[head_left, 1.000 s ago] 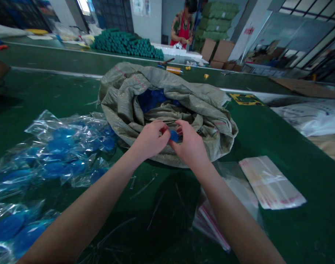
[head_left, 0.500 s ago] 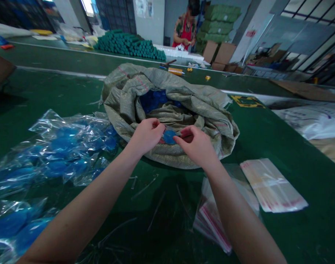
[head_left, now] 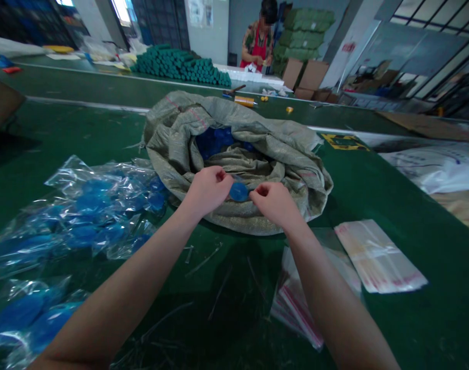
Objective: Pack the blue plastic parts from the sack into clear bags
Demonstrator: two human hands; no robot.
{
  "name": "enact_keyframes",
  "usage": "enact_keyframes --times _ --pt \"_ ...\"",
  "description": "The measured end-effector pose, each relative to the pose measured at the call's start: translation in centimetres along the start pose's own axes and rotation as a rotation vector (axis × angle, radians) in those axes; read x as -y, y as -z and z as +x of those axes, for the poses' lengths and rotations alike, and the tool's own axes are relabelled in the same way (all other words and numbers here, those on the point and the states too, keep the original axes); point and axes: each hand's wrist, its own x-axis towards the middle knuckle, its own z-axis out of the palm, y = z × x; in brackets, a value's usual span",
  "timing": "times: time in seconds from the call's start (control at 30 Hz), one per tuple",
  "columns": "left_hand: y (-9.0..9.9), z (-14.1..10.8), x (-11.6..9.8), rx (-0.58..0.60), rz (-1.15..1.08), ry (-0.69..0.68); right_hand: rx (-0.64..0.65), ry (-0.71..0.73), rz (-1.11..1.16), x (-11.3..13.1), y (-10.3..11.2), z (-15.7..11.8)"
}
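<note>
Between my hands, in front of the sack's opening, is a round flat blue disc (head_left: pixel 239 191). My left hand (head_left: pixel 210 189) is closed in a pinch at the disc's left side. My right hand (head_left: pixel 275 203) pinches its right edge between thumb and forefinger. Whether a clear bag surrounds the disc is too small to tell. Behind it sits a wide grey-green woven sack (head_left: pixel 174 121) with rolled-down sides, and more blue pieces (head_left: pixel 214 140) lie inside.
Clear bags with blue discs (head_left: pixel 91 203) spread over the green table (head_left: pixel 219 288) at left. Near my right forearm lie clear plastic bags (head_left: pixel 299 308) and a stack of flat bags (head_left: pixel 380 257). A glue-like yellow tube (head_left: pixel 245 101) and a co-worker (head_left: pixel 257 43) are beyond.
My right thumb and fingers have closed together at the disc's right edge. The disc has shifted very slightly right. The whole view has tilted a little.
</note>
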Motion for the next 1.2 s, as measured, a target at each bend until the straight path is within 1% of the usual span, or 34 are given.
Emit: enact_keyframes --times 0.1,0.2,0.33,0.5,0.57,0.7,0.83,0.9,0.97,1.03,1.13,1.2 --pt "0.4 -0.2 -0.8 -0.043 0.195 -0.044 -0.039 -0.002 -0.01 0.3 -0.2 0.5" --pt "0.7 -0.1 -1.5 -0.063 0.308 -0.055 -0.037 0.009 -0.037 0.8 -0.1 1.2" --pt "1.1 0.8 -2.0 -0.02 0.41 -0.088 -0.045 0.039 -0.1 1.7 0.6 2.0" --pt "1.8 1.8 -2.2 -0.012 0.445 -0.051 -0.102 0.07 -0.152 2.4 1.8 1.8" --pt "2.0 1.8 -2.4 0.021 0.446 -0.033 -0.118 0.068 -0.139 2.5 2.0 1.5" --pt "2.2 1.0 -3.4 0.087 0.477 -0.05 -0.118 0.042 -0.107 2.5 2.2 0.8" --pt "2.8 0.1 -4.4 0.07 0.508 -0.08 -0.135 0.025 -0.071 2.7 2.5 -0.2" --pt "3.3 -0.1 -4.7 0.085 0.512 -0.116 -0.128 0.016 -0.052 3.0 2.7 -0.9" --pt "3.9 0.0 -5.0 0.123 0.507 -0.18 -0.082 0.011 -0.024 3.4 2.7 -1.6" --pt "4.4 0.1 -4.9 0.2 0.482 -0.216 -0.003 0.011 0.006 3.6 2.8 -2.4" --pt "4.9 0.7 -4.3 0.425 0.332 -0.194 0.122 0.036 0.004 3.2 2.5 -3.1" --pt "5.1 1.3 -3.5 0.578 0.24 -0.19 0.148 0.068 -0.028 2.5 2.1 -3.2"
